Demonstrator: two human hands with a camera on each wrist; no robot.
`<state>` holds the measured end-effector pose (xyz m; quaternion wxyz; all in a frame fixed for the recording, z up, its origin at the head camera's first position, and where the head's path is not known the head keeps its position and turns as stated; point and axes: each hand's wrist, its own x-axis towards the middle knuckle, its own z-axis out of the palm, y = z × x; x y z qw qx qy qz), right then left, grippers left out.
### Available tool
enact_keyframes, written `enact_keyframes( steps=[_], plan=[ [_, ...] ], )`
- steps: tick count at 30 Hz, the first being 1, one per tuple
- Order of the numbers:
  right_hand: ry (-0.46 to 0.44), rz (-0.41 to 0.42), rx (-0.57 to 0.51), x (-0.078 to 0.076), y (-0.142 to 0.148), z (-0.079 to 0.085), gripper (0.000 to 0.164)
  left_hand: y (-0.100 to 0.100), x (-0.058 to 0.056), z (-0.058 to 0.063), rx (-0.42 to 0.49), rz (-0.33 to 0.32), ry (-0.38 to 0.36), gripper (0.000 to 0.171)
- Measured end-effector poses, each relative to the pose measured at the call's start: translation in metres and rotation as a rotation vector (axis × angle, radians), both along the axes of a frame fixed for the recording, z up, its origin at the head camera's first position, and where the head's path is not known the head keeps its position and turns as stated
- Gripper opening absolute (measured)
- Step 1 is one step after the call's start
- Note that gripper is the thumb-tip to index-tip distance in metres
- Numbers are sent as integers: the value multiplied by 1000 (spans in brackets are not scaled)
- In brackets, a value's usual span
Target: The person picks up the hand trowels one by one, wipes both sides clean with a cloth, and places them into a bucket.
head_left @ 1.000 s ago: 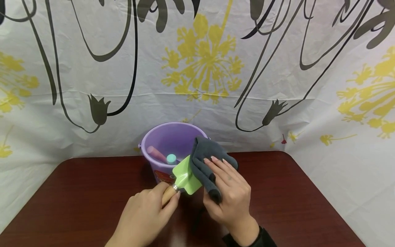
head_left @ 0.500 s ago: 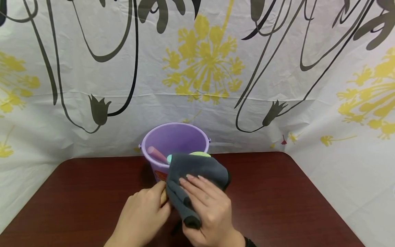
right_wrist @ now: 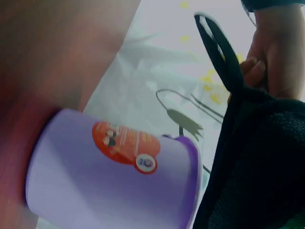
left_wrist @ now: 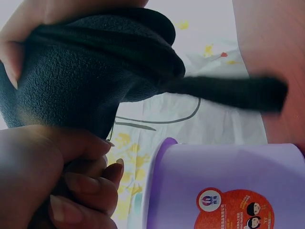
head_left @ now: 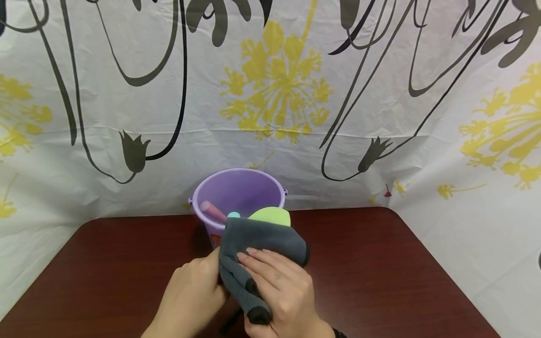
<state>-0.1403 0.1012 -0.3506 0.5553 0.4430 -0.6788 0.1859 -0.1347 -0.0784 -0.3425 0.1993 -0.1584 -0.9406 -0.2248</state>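
In the head view my left hand (head_left: 190, 291) grips a hand trowel whose handle is hidden behind the fingers and cloth. The left wrist view shows the fingers (left_wrist: 90, 191) curled round the handle. Only the rounded end of its light green blade (head_left: 272, 216) shows above a dark grey cloth (head_left: 262, 237). My right hand (head_left: 281, 291) holds this folded cloth against the blade, its fingers laid over the top and the thumb underneath. The cloth's dark hanging loop (right_wrist: 219, 52) sticks out in the right wrist view. Both hands are close together, in front of a purple bucket.
The purple bucket (head_left: 241, 188) stands at the back of the dark red-brown table (head_left: 127, 272). Inside it are a pink stick-like thing (head_left: 213, 211) and something with a teal top (head_left: 234, 214). A white sheet with printed flowers (head_left: 262, 145) hangs behind the table.
My right hand has slid the cloth left and toward me, from the blade's right side down across the trowel. The cloth now covers most of the blade and the handle. The left hand stays nearly still.
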Motion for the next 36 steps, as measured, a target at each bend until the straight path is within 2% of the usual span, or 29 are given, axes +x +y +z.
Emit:
enact_keyframes(
  steps=[7,11,18,25,27,30,36],
  plan=[
    [-7,-58,-19,-3,4,1,47,2,0,1,20,0,-52,25],
    [-44,-92,-60,-7,8,2,44,2,0,2,18,-7,-46,32],
    [-56,-131,-108,-15,19,4,42,5,1,3,43,-4,-51,26],
    [-82,-178,-188,-24,35,7,35,6,1,1,34,1,14,24],
    [-124,-194,-228,-25,41,8,33,6,1,1,32,-1,23,27],
    [-222,-174,-283,-25,47,10,33,6,1,0,35,-5,11,31],
    [-410,-58,-362,-21,53,12,32,5,3,2,53,-2,-39,36]
  ],
)
